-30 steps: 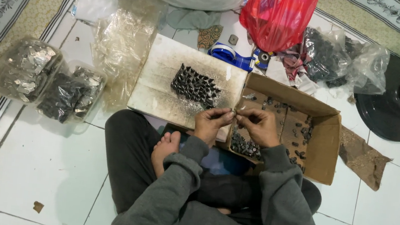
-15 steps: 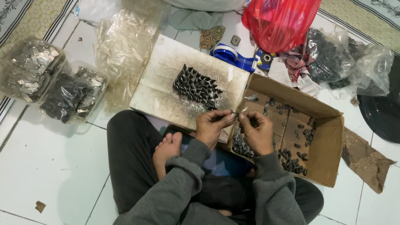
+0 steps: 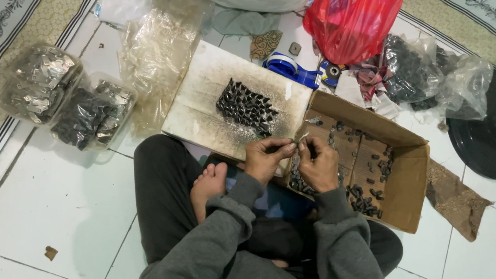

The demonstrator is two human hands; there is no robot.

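Note:
I sit cross-legged on a white tiled floor. My left hand [image 3: 266, 154] and my right hand [image 3: 318, 162] meet above the near edge of a cardboard box [image 3: 405, 179], pinching a small metal piece [image 3: 300, 139] between their fingertips. Small dark parts [image 3: 363, 199] lie loose in the box. To the left, a flat whitish board [image 3: 203, 102] carries a neat cluster of dark finished pieces [image 3: 245, 104].
Clear bags of metal parts [image 3: 38, 83] and dark parts [image 3: 89, 115] lie at left. A crumpled clear bag [image 3: 158, 52], a blue tape dispenser [image 3: 291, 71], a red bag [image 3: 353, 19], another bag of dark parts [image 3: 418, 68] and a black fan base [image 3: 493, 139] lie beyond.
Both hands have stayed together over the box edge, with small finger movements around the piece. The view has shifted slightly.

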